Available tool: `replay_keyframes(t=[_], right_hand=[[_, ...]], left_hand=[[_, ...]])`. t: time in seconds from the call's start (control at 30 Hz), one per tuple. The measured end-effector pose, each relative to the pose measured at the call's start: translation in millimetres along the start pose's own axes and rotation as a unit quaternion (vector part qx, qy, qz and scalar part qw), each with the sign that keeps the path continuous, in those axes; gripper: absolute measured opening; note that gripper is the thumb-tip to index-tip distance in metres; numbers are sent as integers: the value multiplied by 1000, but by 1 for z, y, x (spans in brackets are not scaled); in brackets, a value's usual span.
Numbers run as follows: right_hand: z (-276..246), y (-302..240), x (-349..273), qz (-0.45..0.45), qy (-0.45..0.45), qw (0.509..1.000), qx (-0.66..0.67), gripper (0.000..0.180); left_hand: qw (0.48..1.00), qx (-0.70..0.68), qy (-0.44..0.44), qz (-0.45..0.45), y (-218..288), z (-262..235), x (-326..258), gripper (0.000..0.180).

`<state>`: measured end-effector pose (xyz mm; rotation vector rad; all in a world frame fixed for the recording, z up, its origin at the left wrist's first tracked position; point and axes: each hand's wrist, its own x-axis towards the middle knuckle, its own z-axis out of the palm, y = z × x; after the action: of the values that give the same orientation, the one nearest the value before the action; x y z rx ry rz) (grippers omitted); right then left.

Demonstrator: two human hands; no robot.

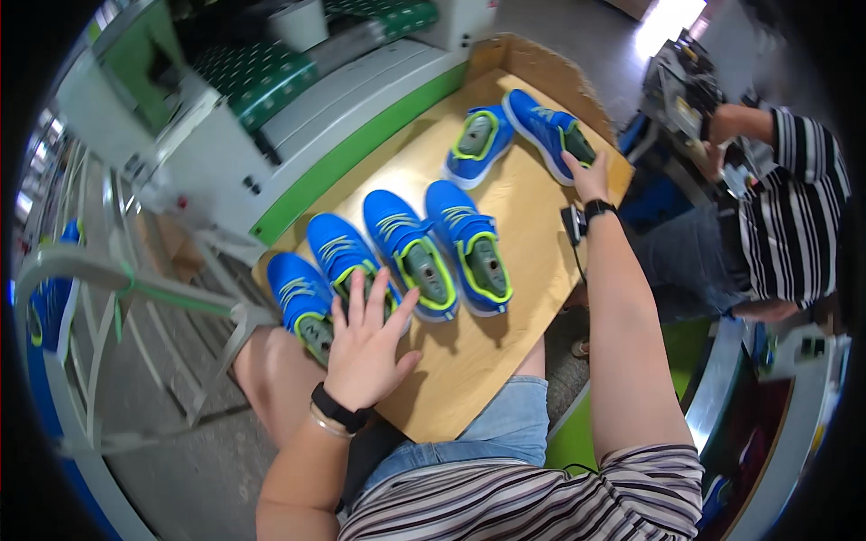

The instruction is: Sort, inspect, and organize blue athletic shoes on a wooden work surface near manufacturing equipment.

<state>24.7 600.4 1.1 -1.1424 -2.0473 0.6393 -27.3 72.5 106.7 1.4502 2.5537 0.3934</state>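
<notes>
Several blue sneakers with lime-green linings and white soles lie on a wooden board, toes pointing away from me. My left hand (365, 347) is open, its fingers spread over the heel opening of the second sneaker (338, 245) from the left; whether it touches is hard to tell. The leftmost sneaker (293, 284) is partly behind that hand. At the board's far right my right hand (588, 178) grips a sneaker (541, 126) by its heel. Close beside that shoe lies another sneaker (478, 144), turned toward it.
The wooden board (532, 261) has a raised cardboard edge (546, 68) at its far end. A machine with a green dotted conveyor belt (257, 81) stands far left. A metal rack (117, 270) is at the left. On the right another person in a striped shirt (789, 212) works nearby.
</notes>
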Motion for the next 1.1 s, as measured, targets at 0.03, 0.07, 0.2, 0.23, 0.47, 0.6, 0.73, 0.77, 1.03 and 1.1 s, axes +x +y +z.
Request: replay_keyframes(t=[0.03,0.07,0.2,0.23,0.47,0.6,0.73,0.77,1.03,1.1], right_hand=[[6,-10,-21,3,21,998,54,69],[-3,-14,-33,-13,28,998,51,57],[-30,-14,-85,-98,64,993,6,49],[-42,-24,-109,-51,43,997,49,51],[-103,-14,-243,-25,32,996,81,40],[-106,-15,-271,20,73,986,149,37],[-126,-31,-226,73,81,952,286,28],[-133,-34,-210,91,66,934,339,27],[-144,-204,-166,-103,-45,906,408,31],[-128,-248,-158,-101,-104,895,423,33]], left_hand=[[1000,0,-6,-8,-2,1,-2,90],[1000,-4,-7,-7,-4,3,-2,89],[1000,2,1,7,-4,5,-3,86],[1000,6,7,7,-6,5,-5,86],[1000,3,25,8,-8,13,-6,85],[999,-7,29,12,-8,13,-6,86],[999,-18,32,28,-13,15,-8,86],[999,-24,28,28,-13,14,-7,86],[999,-31,36,26,-15,16,-9,88],[998,-37,35,31,-13,15,-7,87]])
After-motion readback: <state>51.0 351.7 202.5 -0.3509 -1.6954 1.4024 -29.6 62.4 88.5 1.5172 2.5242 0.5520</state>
